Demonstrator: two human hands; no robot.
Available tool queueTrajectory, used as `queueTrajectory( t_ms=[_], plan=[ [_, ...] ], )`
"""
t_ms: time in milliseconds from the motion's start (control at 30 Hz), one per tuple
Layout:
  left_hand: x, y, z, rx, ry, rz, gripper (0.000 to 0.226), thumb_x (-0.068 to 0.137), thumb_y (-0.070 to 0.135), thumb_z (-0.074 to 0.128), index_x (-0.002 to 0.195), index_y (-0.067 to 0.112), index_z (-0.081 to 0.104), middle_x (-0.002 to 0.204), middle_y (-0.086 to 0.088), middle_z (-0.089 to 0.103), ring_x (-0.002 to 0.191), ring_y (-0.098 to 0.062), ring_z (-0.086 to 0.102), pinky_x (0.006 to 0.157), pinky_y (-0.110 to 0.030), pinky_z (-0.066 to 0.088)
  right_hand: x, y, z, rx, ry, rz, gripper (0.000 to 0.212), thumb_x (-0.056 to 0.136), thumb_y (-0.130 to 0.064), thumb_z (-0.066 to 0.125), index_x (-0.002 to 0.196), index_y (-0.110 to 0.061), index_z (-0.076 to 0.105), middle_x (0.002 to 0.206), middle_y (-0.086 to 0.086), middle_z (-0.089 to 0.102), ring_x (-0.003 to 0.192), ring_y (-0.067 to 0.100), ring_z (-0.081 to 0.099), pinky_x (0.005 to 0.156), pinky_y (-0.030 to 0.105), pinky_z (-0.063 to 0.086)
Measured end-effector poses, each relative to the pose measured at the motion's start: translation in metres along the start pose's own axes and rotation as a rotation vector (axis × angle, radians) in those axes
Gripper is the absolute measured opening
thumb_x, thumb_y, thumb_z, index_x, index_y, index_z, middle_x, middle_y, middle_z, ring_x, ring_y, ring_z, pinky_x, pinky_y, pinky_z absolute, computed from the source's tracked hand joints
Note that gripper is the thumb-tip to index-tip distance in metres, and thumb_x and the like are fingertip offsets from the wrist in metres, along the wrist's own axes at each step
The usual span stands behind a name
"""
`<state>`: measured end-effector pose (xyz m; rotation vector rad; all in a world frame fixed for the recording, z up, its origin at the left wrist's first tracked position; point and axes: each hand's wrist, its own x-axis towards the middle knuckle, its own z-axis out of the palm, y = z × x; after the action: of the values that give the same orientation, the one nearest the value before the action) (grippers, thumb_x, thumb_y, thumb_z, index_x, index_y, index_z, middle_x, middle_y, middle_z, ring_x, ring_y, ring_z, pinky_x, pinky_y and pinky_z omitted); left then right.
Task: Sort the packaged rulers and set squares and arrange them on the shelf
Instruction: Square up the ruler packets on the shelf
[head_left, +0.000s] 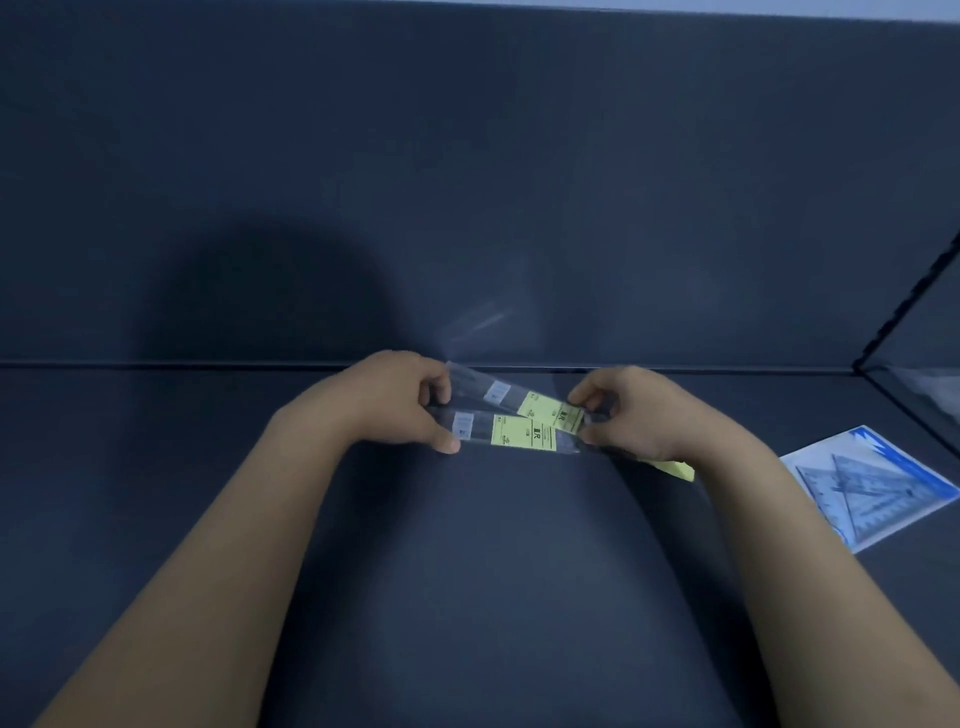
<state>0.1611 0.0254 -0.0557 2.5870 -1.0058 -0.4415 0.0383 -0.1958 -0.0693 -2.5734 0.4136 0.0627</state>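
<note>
We show two hands and two packaged rulers held between them, low over the dark shelf (467, 571) and close to the seam where it meets the back panel (467, 182). The left hand (400, 402) curls its fingers over the left ends of both packets, its thumb pressed along the near edge of the lower one. The right hand (628, 410) pinches the right ends between curled fingers and thumb. The upper ruler packet (524, 400) slopes from upper left down to the right. The lower ruler packet (514, 435) lies nearly level just in front of it, so the two spread apart at the left and meet at the right. Each packet is a clear sleeve holding one dark ruler, one yellow printed label towards its right half and one small white sticker towards its left. One yellow strip (675, 469) shows beneath the right wrist; we cannot tell what it belongs to. One set-square packet (872, 488) lies flat on the shelf, well to the right of the hands, turned at an angle. It is a clear sleeve with a blue-edged white card, and inside are transparent triangular set squares, overlapping so that we cannot count them with certainty. One side divider (904, 306) closes the shelf bay at the far right.
</note>
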Motion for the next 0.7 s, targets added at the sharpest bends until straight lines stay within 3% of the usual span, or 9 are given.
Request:
queueTrajectory(
  t_ms=[133,233,333,433,500,600,700],
  plan=[
    [-0.004,0.003,-0.006,0.02,-0.16,-0.075,0.039,0.057,0.041,0.089,0.08,0.02,0.066,0.071,0.012,0.061,0.07,-0.011,0.056,0.066,-0.028,0.044,0.0,0.006,-0.003,0.008,-0.013,0.009,0.022,0.08,-0.018,0.061,0.093,-0.037,0.059,0.09,-0.016,0.06,0.086,0.009,0.056,0.079,0.021,0.044],
    [-0.008,0.003,-0.008,0.042,-0.273,-0.112,0.039,0.054,0.042,0.09,0.072,0.017,0.065,0.058,0.013,0.056,0.059,-0.01,0.049,0.061,-0.026,0.037,0.0,0.007,-0.002,-0.004,-0.007,0.019,0.024,0.077,-0.026,0.067,0.096,-0.038,0.058,0.088,-0.019,0.055,0.095,0.012,0.056,0.092,0.029,0.046],
    [-0.011,0.005,-0.01,0.071,-0.336,-0.095,0.029,0.06,0.037,0.088,0.062,0.024,0.062,0.05,0.018,0.054,0.056,-0.006,0.048,0.059,-0.023,0.037,-0.001,0.005,-0.002,-0.009,-0.002,0.034,0.025,0.074,-0.032,0.074,0.092,-0.034,0.058,0.089,-0.015,0.054,0.089,0.012,0.055,0.082,0.027,0.045],
    [-0.014,0.008,-0.009,0.027,-0.285,-0.054,0.033,0.06,0.032,0.089,0.081,0.024,0.064,0.077,0.014,0.063,0.066,-0.007,0.053,0.063,-0.022,0.041,-0.003,0.006,-0.004,0.021,-0.025,0.062,0.022,0.073,-0.034,0.076,0.082,-0.028,0.057,0.085,-0.008,0.057,0.076,0.012,0.055,0.063,0.023,0.041],
    [-0.014,0.011,-0.006,-0.001,-0.252,-0.019,0.042,0.059,0.031,0.089,0.091,0.026,0.063,0.093,0.009,0.062,0.072,-0.007,0.053,0.068,-0.024,0.045,-0.004,0.006,-0.006,0.03,-0.069,0.04,0.024,0.075,-0.032,0.076,0.083,-0.025,0.055,0.084,-0.007,0.058,0.072,0.01,0.052,0.064,0.024,0.04],
    [-0.013,0.013,-0.003,-0.035,-0.27,0.024,0.037,0.063,0.021,0.087,0.092,0.026,0.064,0.091,0.012,0.062,0.073,-0.005,0.053,0.072,-0.028,0.047,-0.007,0.001,-0.007,0.087,-0.096,-0.03,0.018,0.078,-0.024,0.074,0.083,-0.02,0.056,0.082,-0.004,0.062,0.066,0.01,0.052,0.065,0.027,0.042],
    [-0.013,0.01,-0.006,0.008,-0.324,-0.007,0.036,0.067,0.012,0.083,0.094,0.026,0.064,0.092,0.013,0.059,0.072,-0.004,0.05,0.069,-0.021,0.042,-0.009,-0.002,-0.008,0.207,-0.065,-0.082,0.01,0.081,-0.014,0.07,0.085,-0.016,0.06,0.079,0.003,0.069,0.06,0.015,0.056,0.055,0.028,0.046]
  ],
)
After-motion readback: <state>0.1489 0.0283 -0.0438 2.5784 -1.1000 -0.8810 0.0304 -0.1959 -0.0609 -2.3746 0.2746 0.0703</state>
